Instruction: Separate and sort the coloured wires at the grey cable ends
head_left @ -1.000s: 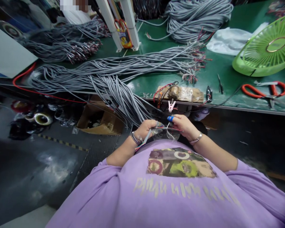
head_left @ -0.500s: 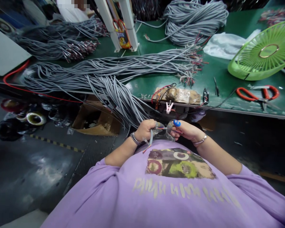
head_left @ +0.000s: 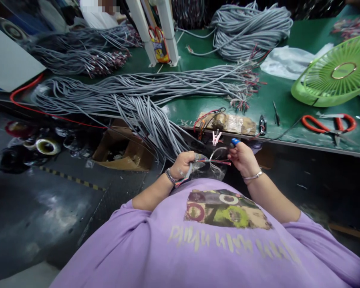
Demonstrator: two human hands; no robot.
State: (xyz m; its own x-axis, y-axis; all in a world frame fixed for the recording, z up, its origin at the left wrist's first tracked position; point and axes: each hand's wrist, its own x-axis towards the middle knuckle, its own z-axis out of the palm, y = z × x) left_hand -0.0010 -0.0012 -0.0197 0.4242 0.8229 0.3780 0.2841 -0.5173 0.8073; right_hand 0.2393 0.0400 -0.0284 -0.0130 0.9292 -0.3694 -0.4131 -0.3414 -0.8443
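My left hand (head_left: 183, 165) is closed around the stripped end of a grey cable (head_left: 189, 173), in front of my shirt. Thin coloured wires and pale shield strands (head_left: 216, 168) fan out from it to the right. A bundle of grey cables (head_left: 157, 124) runs from the bench edge down to this hand. My right hand (head_left: 244, 159), with a blue cover on one fingertip, is raised to the right of the wire ends. Its fingers are curled together beside a curved pale strand; whether they grip it is hidden.
Beyond the hands, the green bench (head_left: 194, 60) carries long grey cables (head_left: 180, 82), a coiled cable (head_left: 252, 30), a green fan (head_left: 336, 72), red-handled scissors (head_left: 328, 125) and a wooden block (head_left: 234, 123) with a pink clip (head_left: 216, 138). A cardboard box (head_left: 122, 150) stands below.
My right hand has moved up and right, away from my left hand, uncovering the spread wires and strands. My left hand keeps its hold on the cable. The view has shifted slightly.
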